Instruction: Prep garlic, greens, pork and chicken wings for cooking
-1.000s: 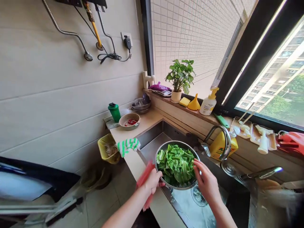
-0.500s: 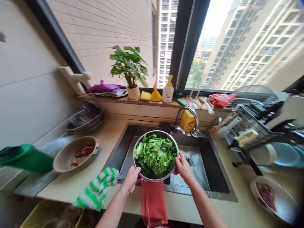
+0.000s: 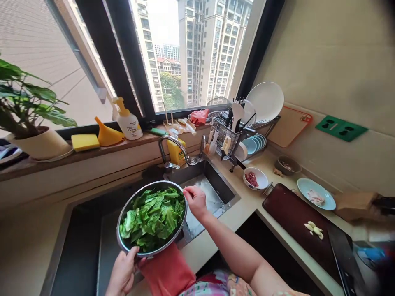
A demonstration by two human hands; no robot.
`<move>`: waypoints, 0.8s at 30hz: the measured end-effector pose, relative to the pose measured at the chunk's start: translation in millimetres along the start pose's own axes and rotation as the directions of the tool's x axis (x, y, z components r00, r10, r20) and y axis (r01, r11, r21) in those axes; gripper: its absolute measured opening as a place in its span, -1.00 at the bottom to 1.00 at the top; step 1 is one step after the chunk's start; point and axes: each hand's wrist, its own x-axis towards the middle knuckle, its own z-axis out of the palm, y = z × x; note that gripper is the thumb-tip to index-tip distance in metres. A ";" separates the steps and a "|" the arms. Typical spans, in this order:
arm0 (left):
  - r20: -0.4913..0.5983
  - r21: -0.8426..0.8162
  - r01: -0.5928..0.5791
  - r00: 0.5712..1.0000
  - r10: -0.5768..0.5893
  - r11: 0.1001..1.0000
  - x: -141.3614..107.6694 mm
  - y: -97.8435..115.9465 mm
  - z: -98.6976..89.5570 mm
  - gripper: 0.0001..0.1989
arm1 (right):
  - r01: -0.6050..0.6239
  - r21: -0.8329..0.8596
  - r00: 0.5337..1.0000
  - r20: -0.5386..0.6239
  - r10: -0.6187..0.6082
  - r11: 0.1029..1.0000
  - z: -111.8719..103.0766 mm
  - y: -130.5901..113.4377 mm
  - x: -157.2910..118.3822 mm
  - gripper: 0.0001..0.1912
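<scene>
Nearest, the left hand (image 3: pixel 122 273) grips a steel colander (image 3: pixel 148 183) by its rim, tilting the greens (image 3: pixel 151 218) apparently so drips fall into the sink (image 3: pixel 212 181). Just beside it, the right hand (image 3: pixel 196 201) hangs loosely curled, holding nothing. Beyond the fingers (image 3: pixel 188 191) stands a dish rack (image 3: pixel 230 135).

Nothing legible from here. Pump btl (image 3: pixel 128 125): white label w/ dark print, too small to make out. Yellow btl (image 3: pixel 176 153): printed label, also unreadable, so no brand to report.
</scene>
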 end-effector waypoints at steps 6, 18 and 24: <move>0.058 0.012 0.045 0.997 -0.045 0.999 5.5 -13.1 15.4 -0.84 | 0.442 -0.478 0.854 0.483 -0.193 0.759 9.1 -26.0 -18.0 -0.93; 0.042 -0.010 0.051 0.998 -0.051 0.999 -14.9 -16.5 39.9 -0.85 | 0.444 -0.278 0.824 0.500 -0.267 0.852 -22.0 3.6 -24.3 -0.79; 0.033 -0.031 0.049 0.998 -0.048 0.998 -11.1 -23.6 36.4 -0.84 | 0.371 -0.145 0.892 0.331 -0.308 0.917 -33.3 15.1 -20.5 -0.76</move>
